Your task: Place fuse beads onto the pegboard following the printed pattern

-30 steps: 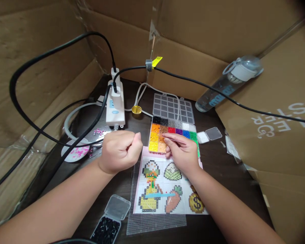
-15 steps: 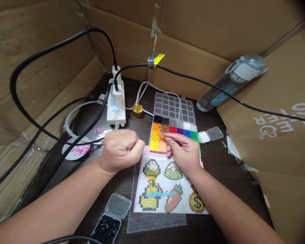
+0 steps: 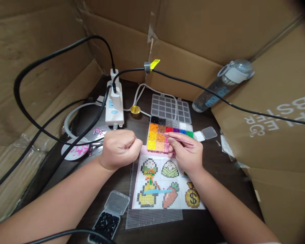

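My right hand (image 3: 186, 154) grips a pair of slim pinkish metal tweezers (image 3: 181, 139) between thumb and fingers. Their tips reach over the orange and brown compartments of a sectioned bead box (image 3: 152, 136) full of small coloured beads. My left hand (image 3: 122, 149) is closed in a fist, left of the box, and nothing shows sticking out of it. Below the hands lies a printed pattern sheet (image 3: 157, 179) with pixel pictures, on a clear pegboard (image 3: 155, 218). Orange, green, yellow and blue beads form a figure over its left pictures.
Black cables (image 3: 73, 142) loop from a white power strip (image 3: 114, 115) across the left. A box of black beads (image 3: 105, 225) stands open in front. Behind are a small gold dish (image 3: 135, 110) and a water bottle (image 3: 218, 88). Cardboard walls (image 3: 183, 57) surround the table.
The tweezers and my right hand have shifted slightly against the bead box, with the tips still over it. My left fist stays as it was. The whole view has moved a little.
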Motion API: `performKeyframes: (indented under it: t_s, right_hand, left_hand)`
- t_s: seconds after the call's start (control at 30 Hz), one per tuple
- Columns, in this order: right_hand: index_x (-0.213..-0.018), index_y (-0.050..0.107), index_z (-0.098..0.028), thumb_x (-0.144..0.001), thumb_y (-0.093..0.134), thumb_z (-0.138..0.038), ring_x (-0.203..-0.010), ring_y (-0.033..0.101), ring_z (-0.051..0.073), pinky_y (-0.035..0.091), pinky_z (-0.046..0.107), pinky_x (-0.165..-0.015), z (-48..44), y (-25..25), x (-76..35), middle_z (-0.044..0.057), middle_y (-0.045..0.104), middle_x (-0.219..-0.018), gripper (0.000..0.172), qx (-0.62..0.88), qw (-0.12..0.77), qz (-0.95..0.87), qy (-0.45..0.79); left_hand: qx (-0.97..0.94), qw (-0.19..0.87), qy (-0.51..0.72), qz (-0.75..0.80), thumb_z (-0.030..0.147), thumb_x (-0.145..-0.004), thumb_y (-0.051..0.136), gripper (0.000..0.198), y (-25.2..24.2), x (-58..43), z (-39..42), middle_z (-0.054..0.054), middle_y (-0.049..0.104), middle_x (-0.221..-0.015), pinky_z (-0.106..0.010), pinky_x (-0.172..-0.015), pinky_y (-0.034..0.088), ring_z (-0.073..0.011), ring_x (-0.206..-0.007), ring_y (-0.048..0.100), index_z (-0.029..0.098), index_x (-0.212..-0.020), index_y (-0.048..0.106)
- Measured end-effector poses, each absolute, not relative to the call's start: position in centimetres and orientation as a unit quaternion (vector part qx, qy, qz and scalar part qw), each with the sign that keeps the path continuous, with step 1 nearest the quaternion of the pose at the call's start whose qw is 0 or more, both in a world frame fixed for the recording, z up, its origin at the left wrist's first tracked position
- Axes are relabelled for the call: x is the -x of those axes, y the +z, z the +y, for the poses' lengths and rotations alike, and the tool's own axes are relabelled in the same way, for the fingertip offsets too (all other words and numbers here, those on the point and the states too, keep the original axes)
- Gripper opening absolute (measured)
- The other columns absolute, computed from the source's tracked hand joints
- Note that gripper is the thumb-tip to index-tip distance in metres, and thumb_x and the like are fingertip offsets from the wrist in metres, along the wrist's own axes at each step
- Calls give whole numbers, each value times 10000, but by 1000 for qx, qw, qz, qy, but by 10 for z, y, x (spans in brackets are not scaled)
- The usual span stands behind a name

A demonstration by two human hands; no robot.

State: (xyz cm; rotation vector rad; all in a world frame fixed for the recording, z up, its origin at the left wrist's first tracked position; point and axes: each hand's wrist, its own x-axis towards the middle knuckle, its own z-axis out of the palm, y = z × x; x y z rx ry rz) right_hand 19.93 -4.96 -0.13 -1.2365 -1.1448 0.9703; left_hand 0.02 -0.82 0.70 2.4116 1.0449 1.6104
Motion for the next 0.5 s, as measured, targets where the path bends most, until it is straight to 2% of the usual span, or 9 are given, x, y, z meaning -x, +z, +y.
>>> performKeyframes:
  t_s: [0.13, 0.3, 0.43, 0.5]
  right_hand:
    - [-850, 775, -280, -797, 715, -196, -459, 606, 94, 541, 256, -366, -68, 26, -209, 26, 757, -909, 116, 476, 606, -542, 335]
    - [-883, 779, -311, -779, 708, -103, -436, 607, 117, 525, 281, -345, -99, 49, -231, 34, 769, -903, 243, 451, 563, -629, 289]
    - [-965, 769, -316, -784, 673, -45, -433, 617, 114, 535, 275, -367, -118, 38, -239, 43, 776, -917, 339, 438, 509, -662, 334]
    - [-956, 772, -312, -785, 676, -59, -423, 610, 111, 539, 275, -375, -122, 26, -237, 44, 779, -894, 320, 446, 487, -659, 360]
  left_hand:
    - [-777, 32, 529, 340, 28, -616, 509, 427, 5, 0, -8, 52, 165, -422, -275, -364, 163, -63, -388, 167, 182, -481, 135]
    - [-765, 30, 548, 338, 38, -552, 494, 400, 0, -2, -7, 56, 140, -421, -272, -360, 132, -55, -391, 142, 179, -467, 129]
    - [-761, 22, 567, 313, 21, -553, 476, 390, 0, -4, -5, 56, 120, -437, -269, -362, 112, -52, -403, 116, 180, -476, 128]
    - [-759, 21, 575, 305, 19, -560, 474, 390, 0, -5, -4, 57, 117, -444, -266, -361, 109, -50, -407, 112, 181, -483, 127]
